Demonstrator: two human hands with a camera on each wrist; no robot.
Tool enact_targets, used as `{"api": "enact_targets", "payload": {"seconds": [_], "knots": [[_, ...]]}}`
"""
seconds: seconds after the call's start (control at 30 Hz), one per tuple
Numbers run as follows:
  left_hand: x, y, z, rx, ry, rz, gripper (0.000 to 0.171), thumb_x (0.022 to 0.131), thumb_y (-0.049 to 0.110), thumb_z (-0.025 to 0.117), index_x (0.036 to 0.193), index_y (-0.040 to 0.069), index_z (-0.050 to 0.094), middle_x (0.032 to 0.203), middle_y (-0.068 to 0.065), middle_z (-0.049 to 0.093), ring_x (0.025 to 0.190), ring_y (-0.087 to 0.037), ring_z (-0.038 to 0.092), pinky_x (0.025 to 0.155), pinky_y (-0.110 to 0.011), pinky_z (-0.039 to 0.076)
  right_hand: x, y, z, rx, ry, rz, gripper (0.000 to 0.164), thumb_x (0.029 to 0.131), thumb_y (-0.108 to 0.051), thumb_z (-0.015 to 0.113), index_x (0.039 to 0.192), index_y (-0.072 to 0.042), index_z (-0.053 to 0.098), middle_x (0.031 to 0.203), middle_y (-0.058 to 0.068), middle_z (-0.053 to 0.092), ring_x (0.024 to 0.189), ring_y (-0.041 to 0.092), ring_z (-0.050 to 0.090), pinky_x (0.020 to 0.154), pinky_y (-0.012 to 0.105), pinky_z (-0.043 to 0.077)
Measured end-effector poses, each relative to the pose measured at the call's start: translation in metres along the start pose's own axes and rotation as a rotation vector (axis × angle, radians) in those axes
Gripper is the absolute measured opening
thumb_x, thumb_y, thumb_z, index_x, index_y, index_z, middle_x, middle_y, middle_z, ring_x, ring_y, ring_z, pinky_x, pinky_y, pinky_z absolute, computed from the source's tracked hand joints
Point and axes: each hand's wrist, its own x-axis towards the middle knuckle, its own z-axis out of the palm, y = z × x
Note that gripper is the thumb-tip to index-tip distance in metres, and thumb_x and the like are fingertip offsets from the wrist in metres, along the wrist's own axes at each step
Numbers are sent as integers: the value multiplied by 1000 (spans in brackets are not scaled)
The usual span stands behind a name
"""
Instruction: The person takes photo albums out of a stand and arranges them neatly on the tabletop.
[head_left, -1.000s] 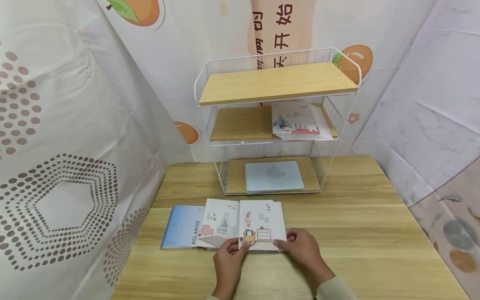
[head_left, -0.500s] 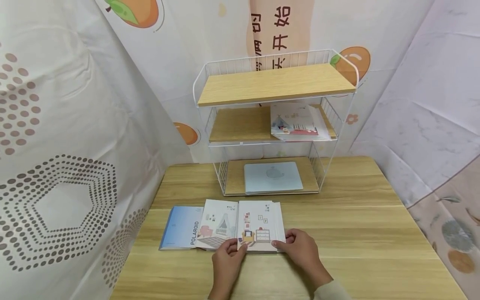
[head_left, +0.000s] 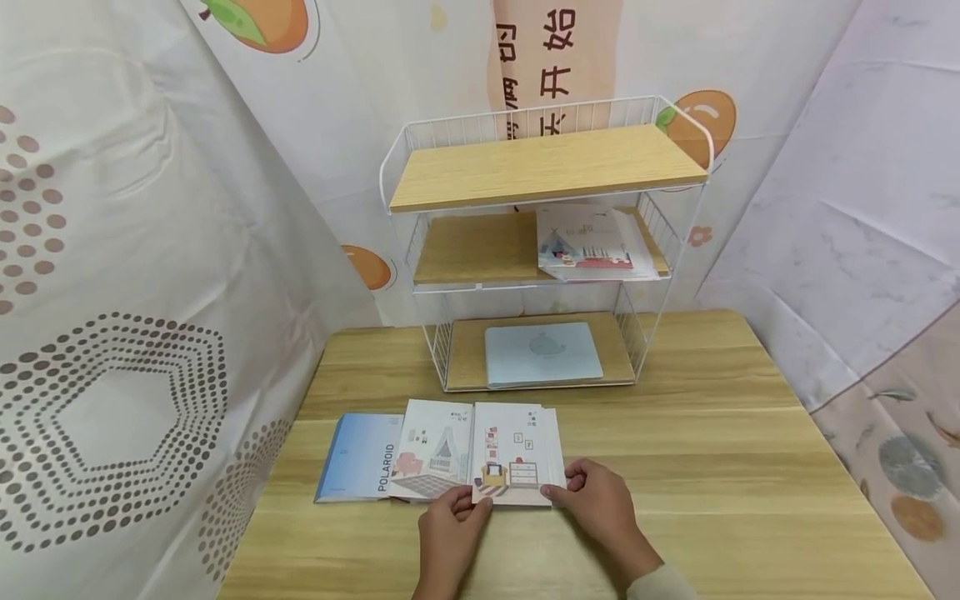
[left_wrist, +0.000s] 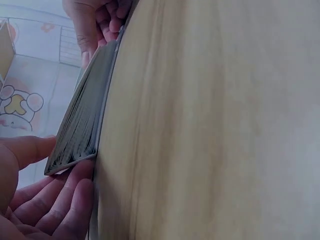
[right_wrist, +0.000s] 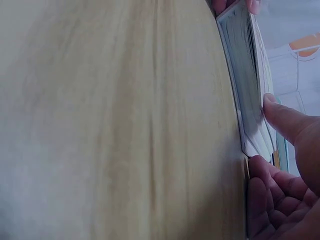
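A thick white photo album (head_left: 504, 442), with furniture drawn on its cover, lies at the front middle of the table. My left hand (head_left: 450, 533) pinches its near left corner, thumb on top; the left wrist view shows the fingers (left_wrist: 70, 200) against the lower side. At the near right corner my right hand (head_left: 603, 504) pinches it, thumb (right_wrist: 280, 114) on the cover side and fingers beside its lower edge. A second white album (head_left: 435, 450) with a drawn chair and tent adjoins it on the left. Further left lies a blue POLAROID album (head_left: 356, 458).
Behind stands a white wire rack with wooden shelves (head_left: 547, 167). White illustrated albums (head_left: 588, 242) lie on its middle shelf, a pale blue book (head_left: 542, 354) with a whale on the bottom one. Printed cloth (head_left: 135, 250) hangs around the wooden table (head_left: 720, 467).
Both hands have shifted slightly toward the person, with the near edge of the album's cover. Less of the pages shows past its right edge. The head view has drifted a little.
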Motion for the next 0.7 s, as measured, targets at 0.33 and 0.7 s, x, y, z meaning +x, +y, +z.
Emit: {"api": "enact_targets", "payload": {"seconds": [0.33,0.7], "knots": [[-2,6,-7,259,104,138,34,77,32,92,102,15,75,84,9,69,59,1,51,57,-20,44,-1,-3,-12,134,-99,32,41,74,-38,93,97,-10,74,79,-2,65,74,13,57,64,26,47],[1,21,-5,434,122,333,20,80,35,86,91,25,74,81,14,61,69,0,49,62,-23,43,-2,-9,-27,168,-155,11,35,77,-24,92,100,-5,73,82,0,68,75,13,60,62,26,50]]}}
